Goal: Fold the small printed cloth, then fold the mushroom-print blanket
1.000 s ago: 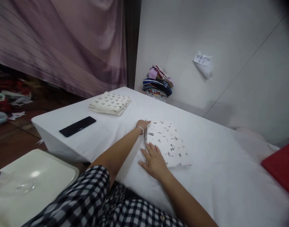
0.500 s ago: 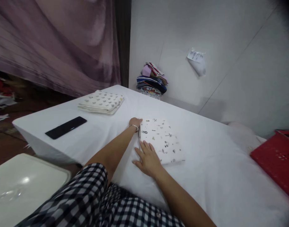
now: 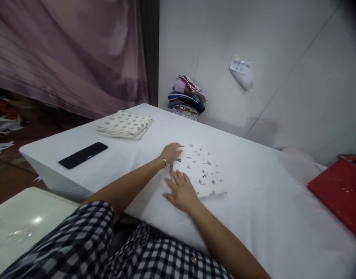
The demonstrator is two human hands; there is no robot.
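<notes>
**Hands squaring up small folded printed cloth on white table**

Table is taking up most of the view, draped in white; we're leaning over its near edge in a checked shirt. Purple curtain is hanging behind at the left, pale wall at the right with a paper note stuck on it. Red basket is sitting at the far right edge. Cream stool is showing beside the table at lower left.

Folded cream cloth is lying near the far left corner, black phone just in front of it. Pile of mixed fabrics is stacked against the wall.

Printed folded cloth is lying flat mid-table, right in front of us. Left hand is resting on its far left corner, fingers curled loosely; we can't tell whether it's pinching the edge or only pressing. Right hand is lying flat and spread at the near left corner, palm down, grasping nothing. Thin bracelet is on the left wrist.

Our read: we're aligning the left edge. To do it well we're keeping the right palm pinning the stack, drawing the left hand along the edge so layers line up, and pressing lightly so the tablecloth underneath isn't bunching.
</notes>
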